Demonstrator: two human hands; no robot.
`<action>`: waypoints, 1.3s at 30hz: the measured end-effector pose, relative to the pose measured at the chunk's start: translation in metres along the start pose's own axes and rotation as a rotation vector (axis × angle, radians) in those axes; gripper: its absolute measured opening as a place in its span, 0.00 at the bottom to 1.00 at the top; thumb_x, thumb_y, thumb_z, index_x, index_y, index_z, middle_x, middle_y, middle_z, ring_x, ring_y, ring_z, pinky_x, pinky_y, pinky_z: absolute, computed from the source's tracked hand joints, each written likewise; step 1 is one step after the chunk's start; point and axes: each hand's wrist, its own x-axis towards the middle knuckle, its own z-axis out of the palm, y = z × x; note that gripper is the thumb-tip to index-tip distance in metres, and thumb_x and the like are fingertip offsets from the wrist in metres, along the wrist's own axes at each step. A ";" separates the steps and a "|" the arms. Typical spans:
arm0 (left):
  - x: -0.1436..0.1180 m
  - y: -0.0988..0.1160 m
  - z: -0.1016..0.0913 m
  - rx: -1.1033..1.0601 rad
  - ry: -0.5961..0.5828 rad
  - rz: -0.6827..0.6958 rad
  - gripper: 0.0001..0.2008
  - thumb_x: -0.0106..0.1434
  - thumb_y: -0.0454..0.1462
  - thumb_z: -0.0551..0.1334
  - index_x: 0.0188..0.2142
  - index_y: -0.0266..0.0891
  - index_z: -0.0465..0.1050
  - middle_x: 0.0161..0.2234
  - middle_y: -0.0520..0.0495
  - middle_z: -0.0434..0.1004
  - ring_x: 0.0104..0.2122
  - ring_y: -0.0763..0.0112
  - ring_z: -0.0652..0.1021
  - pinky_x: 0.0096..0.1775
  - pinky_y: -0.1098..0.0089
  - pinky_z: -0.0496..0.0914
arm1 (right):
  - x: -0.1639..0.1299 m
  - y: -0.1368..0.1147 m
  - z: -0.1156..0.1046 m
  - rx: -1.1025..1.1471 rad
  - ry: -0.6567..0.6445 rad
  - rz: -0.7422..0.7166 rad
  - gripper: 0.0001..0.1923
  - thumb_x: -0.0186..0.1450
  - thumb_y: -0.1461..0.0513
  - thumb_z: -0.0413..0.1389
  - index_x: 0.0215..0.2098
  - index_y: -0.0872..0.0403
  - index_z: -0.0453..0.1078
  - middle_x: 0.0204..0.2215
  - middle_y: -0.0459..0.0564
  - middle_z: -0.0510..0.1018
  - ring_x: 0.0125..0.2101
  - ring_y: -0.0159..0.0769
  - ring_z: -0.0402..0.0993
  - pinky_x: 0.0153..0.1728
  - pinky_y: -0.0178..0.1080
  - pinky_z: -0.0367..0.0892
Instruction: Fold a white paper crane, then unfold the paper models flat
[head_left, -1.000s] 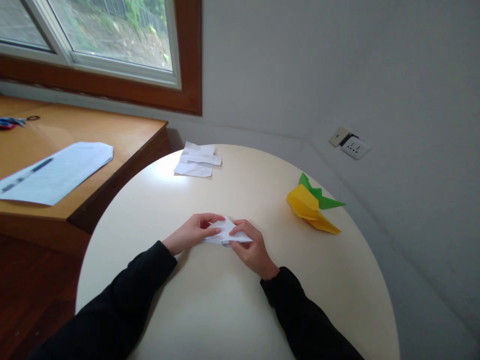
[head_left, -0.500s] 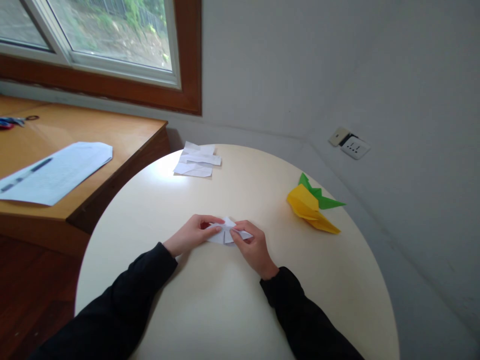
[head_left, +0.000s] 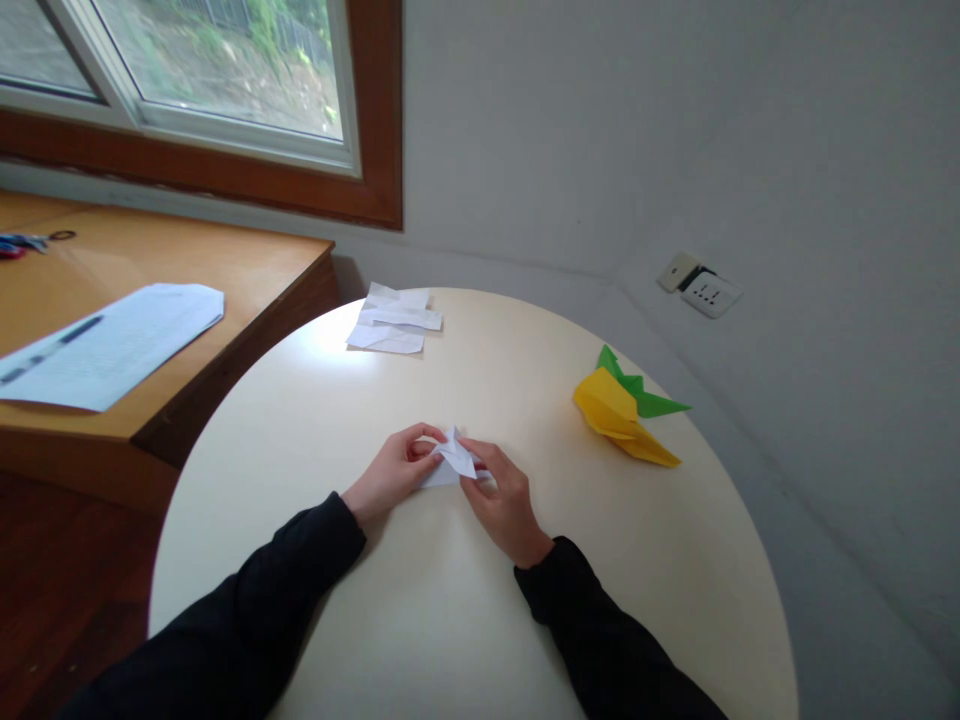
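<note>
A small piece of folded white paper [head_left: 454, 460] lies between my two hands, low over the round table. One flap of it stands raised at an angle, and a flatter part shows beneath. My left hand [head_left: 399, 465] grips the left side of the paper between thumb and fingers. At the right side, my right hand [head_left: 501, 497] pinches the paper, its thumb below and index finger above. Parts of the paper's edges are hidden behind the fingers.
Several white paper pieces [head_left: 396, 320] lie at the table's [head_left: 420, 620] far edge. Yellow folded paper [head_left: 609, 408] and green folded paper [head_left: 656, 402] sit to the right. A wooden desk [head_left: 247, 262] at left holds a paper sheet [head_left: 142, 345], a pen [head_left: 60, 345] and scissors [head_left: 30, 242].
The paper's flap has lifted and turned between my fingers, where it lay flatter and wider before. Both hands have shifted slightly, the left one a little to the right.
</note>
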 end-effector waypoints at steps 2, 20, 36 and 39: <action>-0.001 0.000 0.001 -0.034 -0.007 -0.013 0.18 0.49 0.44 0.65 0.34 0.37 0.63 0.23 0.51 0.75 0.21 0.76 0.71 0.23 0.76 0.58 | -0.001 0.000 0.000 -0.023 -0.024 -0.036 0.20 0.60 0.69 0.49 0.50 0.49 0.65 0.41 0.51 0.75 0.40 0.37 0.72 0.39 0.39 0.70; -0.002 0.004 0.006 -0.430 0.053 -0.157 0.14 0.47 0.35 0.61 0.30 0.42 0.56 0.19 0.59 0.66 0.19 0.78 0.69 0.22 0.78 0.60 | 0.000 0.000 0.005 -0.211 -0.155 -0.220 0.19 0.60 0.70 0.48 0.47 0.50 0.68 0.42 0.53 0.76 0.45 0.40 0.70 0.44 0.47 0.64; 0.000 0.002 0.000 -0.326 0.127 -0.096 0.16 0.46 0.32 0.63 0.33 0.42 0.58 0.20 0.58 0.70 0.20 0.79 0.71 0.22 0.80 0.61 | 0.000 0.004 0.001 -0.300 0.200 0.039 0.21 0.58 0.65 0.54 0.51 0.50 0.62 0.50 0.55 0.65 0.53 0.45 0.60 0.52 0.49 0.53; 0.000 0.004 -0.001 -0.381 0.124 -0.124 0.18 0.46 0.34 0.65 0.36 0.42 0.60 0.22 0.58 0.70 0.19 0.78 0.71 0.22 0.79 0.62 | 0.001 0.010 0.001 -0.062 0.227 0.202 0.31 0.57 0.62 0.56 0.57 0.50 0.52 0.53 0.57 0.63 0.54 0.44 0.59 0.50 0.49 0.58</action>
